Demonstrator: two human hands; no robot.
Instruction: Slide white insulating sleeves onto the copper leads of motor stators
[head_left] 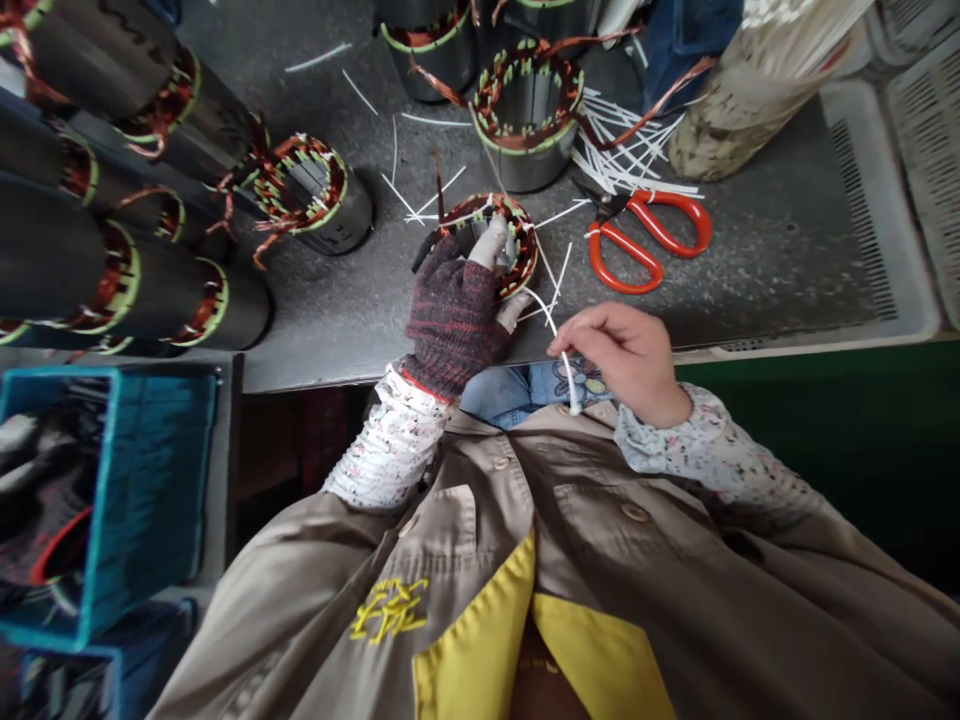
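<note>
My left hand (459, 300), in a dark knitted glove with pale fingertips, grips a motor stator (529, 262) with copper windings and a pale green rim. Its fingers reach over the top opening and round the near side, hiding much of the stator. My bare right hand (626, 355) pinches a white cable tie (568, 372) between thumb and fingertips. The tie curves up from my fingers to the near rim of the stator, and its thicker end hangs below them. A dark lead stands up from the stator's far left side.
Orange-handled scissors (649, 240) lie right of the stator, beside a pile of white strips (626, 140). More stators (334, 215) stand behind and left, some stacked sideways. A bag of white ties (739, 110) and a pale plastic tray (885, 200) are at the right; a blue crate (150, 490) sits lower left.
</note>
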